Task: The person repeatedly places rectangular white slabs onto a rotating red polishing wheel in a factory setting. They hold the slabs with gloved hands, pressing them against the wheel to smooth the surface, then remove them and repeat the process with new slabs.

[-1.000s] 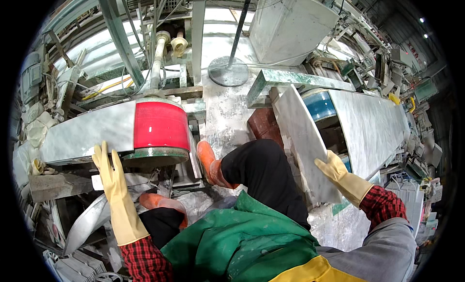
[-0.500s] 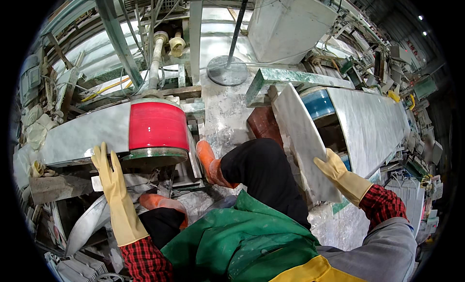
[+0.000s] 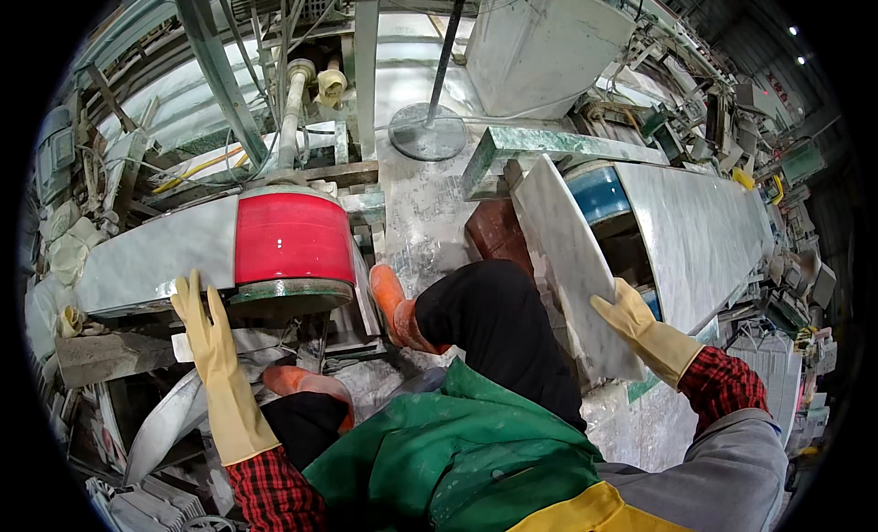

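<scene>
My left hand (image 3: pixel 203 324), in a yellow rubber glove, rests with fingers spread on the lower edge of a long grey stone slab (image 3: pixel 151 256) that lies beside a red drum (image 3: pixel 291 239). My right hand (image 3: pixel 626 314), also gloved in yellow, grips the near edge of a pale marble slab (image 3: pixel 572 258) standing tilted on its edge at my right. Between the two hands are my knee in dark trousers and my orange boots (image 3: pixel 395 305). A green apron covers my lap.
A second large marble slab (image 3: pixel 700 230) leans on a blue drum (image 3: pixel 599 192) at the right. A round metal base with a pole (image 3: pixel 427 130) stands ahead beside a white stone block (image 3: pixel 541 47). Pipes, cables and stone offcuts crowd the left and far sides.
</scene>
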Available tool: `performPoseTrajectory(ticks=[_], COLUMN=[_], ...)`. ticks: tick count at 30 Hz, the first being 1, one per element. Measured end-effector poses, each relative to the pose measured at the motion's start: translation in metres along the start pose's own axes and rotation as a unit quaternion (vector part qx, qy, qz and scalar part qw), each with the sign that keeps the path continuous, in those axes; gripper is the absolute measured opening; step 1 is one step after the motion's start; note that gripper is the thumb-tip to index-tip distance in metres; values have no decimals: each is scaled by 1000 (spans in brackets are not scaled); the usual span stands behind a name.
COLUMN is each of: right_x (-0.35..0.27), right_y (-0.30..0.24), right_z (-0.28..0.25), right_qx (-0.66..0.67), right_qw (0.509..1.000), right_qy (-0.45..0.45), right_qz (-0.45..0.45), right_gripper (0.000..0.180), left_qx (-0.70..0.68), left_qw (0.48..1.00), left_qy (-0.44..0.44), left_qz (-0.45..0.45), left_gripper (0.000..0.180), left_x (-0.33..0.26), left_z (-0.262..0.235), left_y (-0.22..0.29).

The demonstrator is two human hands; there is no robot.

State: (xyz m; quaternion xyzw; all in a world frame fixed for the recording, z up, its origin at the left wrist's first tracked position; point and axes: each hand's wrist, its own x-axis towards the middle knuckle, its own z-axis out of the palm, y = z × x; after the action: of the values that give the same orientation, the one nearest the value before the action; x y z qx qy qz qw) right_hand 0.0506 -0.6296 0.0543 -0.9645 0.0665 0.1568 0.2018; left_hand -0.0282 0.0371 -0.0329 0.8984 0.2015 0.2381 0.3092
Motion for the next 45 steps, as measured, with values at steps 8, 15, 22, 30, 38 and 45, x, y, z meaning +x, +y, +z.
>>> performPoseTrajectory(ticks=[8,15,22,30,38,45], right_x=[-3,-1,-3,-2,1,0], right_y=[-9,-10,-9,-11,1,-17], right_z=[-2,-2,-3,-3,0,-5], right_qx=[18,-1,18,19,24,3], right_qw=[1000,1000,1000,1000,1000,1000], right_qy=[-5,-8,-13,-18,-15,-7], right_qz=[-2,0,7,-1,-1,20], right_gripper=[47,46,47,48,47,45], left_qx=[87,173,93,167,59,21], left_qw=[994,979,992,981,998,997], left_qy=[-9,26,13,15,7,39], left_qz=[62,107,82,98,4,-58], left_gripper=[45,40,42,37,37,36], left_x=[-1,-4,-1,-4,1,-4], left_z=[-2,2,1,0,1,-2], left_y=[-24,-21,-24,-25,-1,22])
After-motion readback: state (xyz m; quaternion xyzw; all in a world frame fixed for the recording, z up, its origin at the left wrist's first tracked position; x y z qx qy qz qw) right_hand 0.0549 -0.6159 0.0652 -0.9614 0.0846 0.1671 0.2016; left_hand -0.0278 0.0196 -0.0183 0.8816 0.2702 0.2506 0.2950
